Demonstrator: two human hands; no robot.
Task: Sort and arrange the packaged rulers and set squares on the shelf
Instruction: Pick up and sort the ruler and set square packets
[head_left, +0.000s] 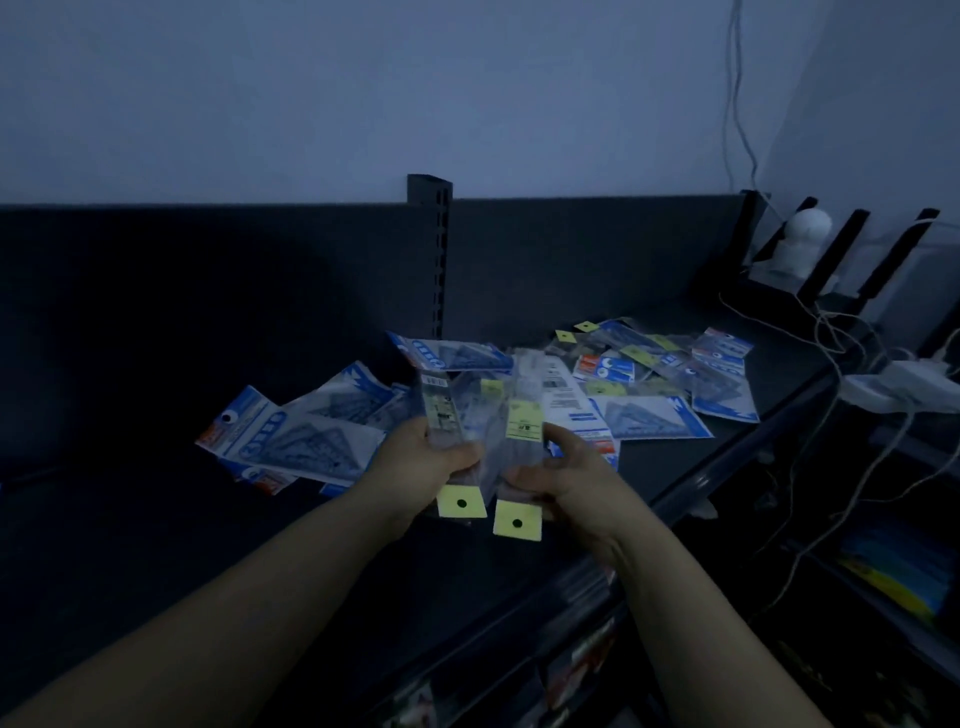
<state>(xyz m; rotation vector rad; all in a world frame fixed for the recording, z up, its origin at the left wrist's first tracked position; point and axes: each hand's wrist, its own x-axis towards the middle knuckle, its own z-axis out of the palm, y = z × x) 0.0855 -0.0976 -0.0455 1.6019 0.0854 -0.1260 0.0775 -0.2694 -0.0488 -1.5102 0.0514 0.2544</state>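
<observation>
Dim light. My left hand (421, 460) grips a clear ruler pack with a yellow header tab (461, 503) pointing toward me. Beside it, my right hand (563, 475) grips a second clear ruler pack (522, 431) whose yellow tab hangs below my fingers. Both packs are held above the dark shelf (130, 519) and blurred. To the left on the shelf sits a stack of blue-and-white set square packs (296, 441). A scattered pile of ruler and set square packs (660, 379) covers the shelf's right part.
A slotted upright post (439, 249) divides the dark back panel. At the far right stand a white round device (802, 241), a white power strip (904, 384) and tangled cables. Lower shelves with goods lie below the front edge.
</observation>
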